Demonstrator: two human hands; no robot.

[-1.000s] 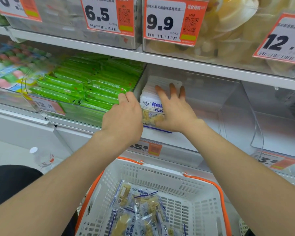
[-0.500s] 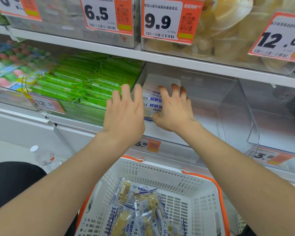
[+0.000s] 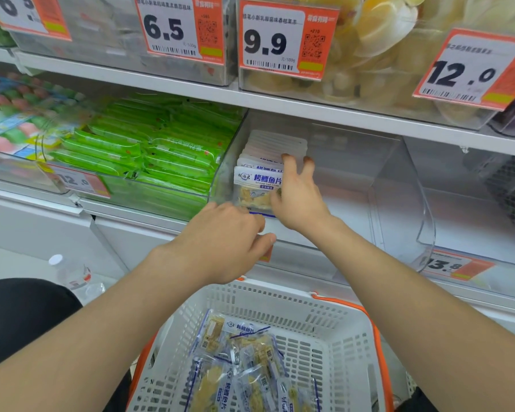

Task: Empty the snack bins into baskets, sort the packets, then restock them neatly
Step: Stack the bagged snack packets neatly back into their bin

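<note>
Since the moment before, our left hand has drawn back from the clear bin. Now it hangs in front of the lower edge of the bin, above the far rim of the white basket. Its fingers are loosely bent downward, the thumb points to the right, and it holds nothing that we can see. Our right hand has stayed inside the bin, against the packets. It is spread: the fingers lie almost straight along the right side of the row of fish packets, the fingertips reach over the top edges, and the thumb touches the face of the front packet. The row stands upright at the left wall of the bin, directly left of the right hand and just beyond the left hand. Some loose packets lie in the basket, below both hands and nearer to us. Left of the left hand, the neighbouring bin is full of green packets. Further left and lower we see a water bottle. Above the right hand hangs the price label 9.9.
</note>
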